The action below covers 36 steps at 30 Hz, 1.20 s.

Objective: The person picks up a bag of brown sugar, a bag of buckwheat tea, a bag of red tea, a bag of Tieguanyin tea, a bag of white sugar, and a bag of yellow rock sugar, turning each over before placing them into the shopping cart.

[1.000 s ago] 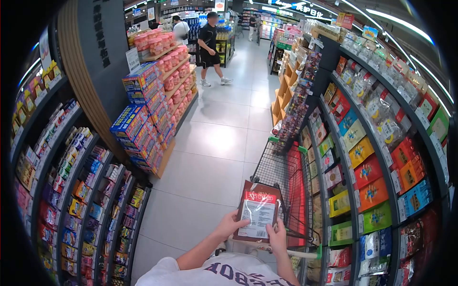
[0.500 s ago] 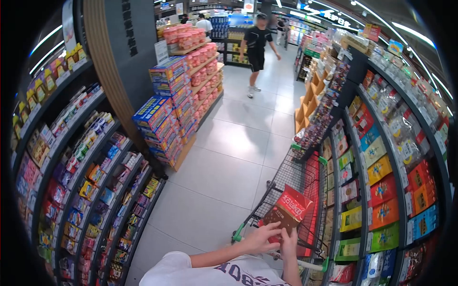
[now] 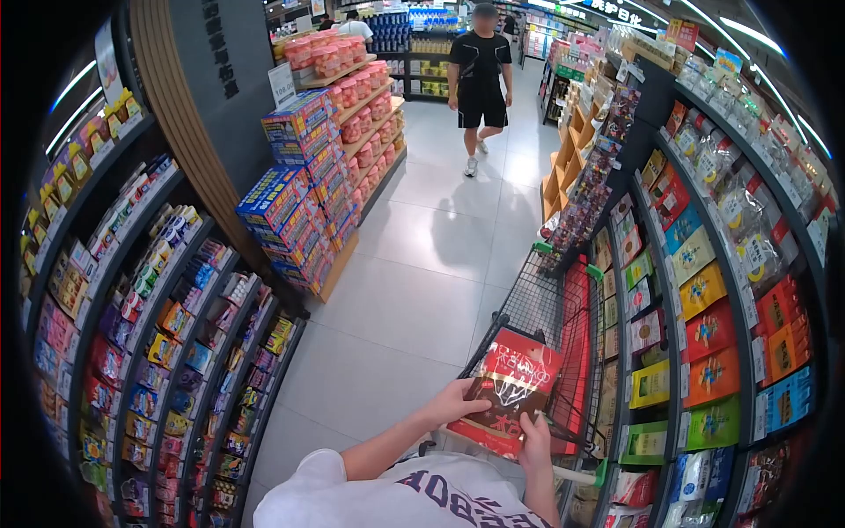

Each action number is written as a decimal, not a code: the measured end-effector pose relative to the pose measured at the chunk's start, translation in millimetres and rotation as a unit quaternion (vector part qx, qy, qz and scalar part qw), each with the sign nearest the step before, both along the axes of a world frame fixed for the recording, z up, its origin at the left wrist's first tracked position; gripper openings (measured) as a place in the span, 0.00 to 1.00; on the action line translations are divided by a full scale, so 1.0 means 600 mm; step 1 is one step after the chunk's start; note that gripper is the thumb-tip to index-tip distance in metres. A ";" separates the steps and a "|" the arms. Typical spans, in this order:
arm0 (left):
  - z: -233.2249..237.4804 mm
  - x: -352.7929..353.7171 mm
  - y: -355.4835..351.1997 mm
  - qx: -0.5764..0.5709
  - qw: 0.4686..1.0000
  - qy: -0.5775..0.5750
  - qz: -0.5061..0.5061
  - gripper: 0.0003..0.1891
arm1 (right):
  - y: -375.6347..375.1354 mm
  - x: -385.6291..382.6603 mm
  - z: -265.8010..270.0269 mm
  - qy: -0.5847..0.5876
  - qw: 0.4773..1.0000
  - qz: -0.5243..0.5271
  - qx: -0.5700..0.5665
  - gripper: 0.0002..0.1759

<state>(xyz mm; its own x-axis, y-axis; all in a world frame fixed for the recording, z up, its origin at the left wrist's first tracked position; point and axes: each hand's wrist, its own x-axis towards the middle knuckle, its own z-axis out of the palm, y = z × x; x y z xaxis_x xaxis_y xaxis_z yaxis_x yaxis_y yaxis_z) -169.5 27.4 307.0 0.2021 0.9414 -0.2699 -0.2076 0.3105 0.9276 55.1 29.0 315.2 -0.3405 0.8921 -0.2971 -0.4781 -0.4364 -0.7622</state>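
As left fingers [image 3: 476,407] and right fingers [image 3: 530,427] grip, the packet [image 3: 510,392] lies between.

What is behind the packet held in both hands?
Behind the packet is a dark wire shopping cart, showing beyond the packet's upper and right edges. The part directly behind is covered, so I cannot tell what lies there.

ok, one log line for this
left hand: holding red-brown packet | right hand: holding same packet | shopping cart: ahead | person in black: farther ahead
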 end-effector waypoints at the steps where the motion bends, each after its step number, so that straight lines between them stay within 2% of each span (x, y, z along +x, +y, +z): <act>1: -0.001 0.005 0.001 0.001 1.000 0.001 0.018 0.19 | 0.005 0.000 -0.011 -0.064 0.998 -0.012 0.021 0.20; 3: 0.001 0.014 0.011 0.008 0.999 0.002 0.048 0.18 | 0.022 -0.002 -0.035 -0.191 0.979 -0.041 0.065 0.23; 4: 0.001 0.022 0.014 0.034 0.996 0.021 0.075 0.19 | 0.024 0.002 -0.035 -0.228 0.969 -0.048 0.085 0.29; 7: 0.049 0.036 0.015 0.087 0.953 0.279 0.086 0.25 | 0.029 0.004 -0.027 -0.299 0.939 -0.029 0.165 0.34; 10: 0.081 0.067 0.008 0.164 0.951 0.262 0.035 0.30 | 0.022 0.008 -0.044 -0.134 0.977 -0.008 0.166 0.35; 11: 0.087 0.074 0.007 0.190 0.941 0.280 -0.028 0.31 | 0.020 0.004 -0.049 -0.080 0.983 -0.008 0.163 0.35; 12: 0.090 0.081 0.004 0.213 0.926 0.297 -0.089 0.32 | 0.018 -0.003 -0.053 -0.067 0.982 -0.076 0.159 0.31; 14: 0.059 0.093 0.001 0.247 0.905 0.295 -0.184 0.32 | 0.021 0.023 -0.066 -0.066 0.991 -0.085 0.080 0.28; 17: 0.013 0.104 0.008 0.102 0.954 0.171 -0.223 0.31 | 0.021 0.036 -0.065 -0.105 0.987 -0.118 0.017 0.23; 19: -0.007 0.110 0.010 0.255 0.915 0.307 -0.060 0.32 | 0.018 0.048 -0.088 -0.092 0.986 -0.140 0.000 0.20; 21: -0.028 0.108 0.026 0.410 0.802 0.419 0.113 0.33 | 0.013 0.052 -0.088 -0.084 0.984 -0.158 -0.015 0.21; 23: -0.020 0.094 0.029 0.252 0.902 0.347 0.049 0.36 | 0.010 0.053 -0.084 -0.065 0.983 -0.172 -0.018 0.21; 25: -0.005 0.081 0.035 0.094 0.959 0.265 -0.011 0.37 | 0.014 0.067 -0.081 -0.039 0.991 -0.117 -0.050 0.24; 26: 0.003 0.072 0.043 0.023 0.975 0.211 -0.073 0.38 | 0.014 0.074 -0.080 -0.027 0.993 -0.090 -0.066 0.26; 29: -0.126 0.080 0.044 0.066 0.986 0.153 0.010 0.38 | 0.021 0.076 -0.082 -0.018 0.996 -0.032 -0.080 0.28; 30: -0.073 0.081 0.042 0.044 0.988 0.149 0.023 0.36 | 0.024 0.078 -0.098 -0.026 0.997 -0.018 -0.075 0.29; 33: -0.140 0.080 0.050 0.063 0.968 0.241 0.043 0.33 | 0.044 0.088 -0.150 -0.161 0.987 0.016 -0.001 0.28; 34: -0.129 0.079 0.053 0.000 0.969 0.245 0.023 0.30 | 0.053 0.093 -0.156 -0.160 0.987 0.010 -0.019 0.25; 36: -0.133 0.075 0.045 0.016 0.950 0.312 0.005 0.27 | 0.080 0.106 -0.158 -0.178 0.981 0.005 -0.072 0.24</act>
<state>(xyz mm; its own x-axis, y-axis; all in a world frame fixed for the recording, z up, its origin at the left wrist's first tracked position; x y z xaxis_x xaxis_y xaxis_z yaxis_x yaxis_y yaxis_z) -124.3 54.4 227.5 0.0028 0.9525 -0.3044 0.3829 0.2802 0.8803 118.9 77.2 220.5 -0.2003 0.8294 -0.5215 -0.1871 -0.5548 -0.8107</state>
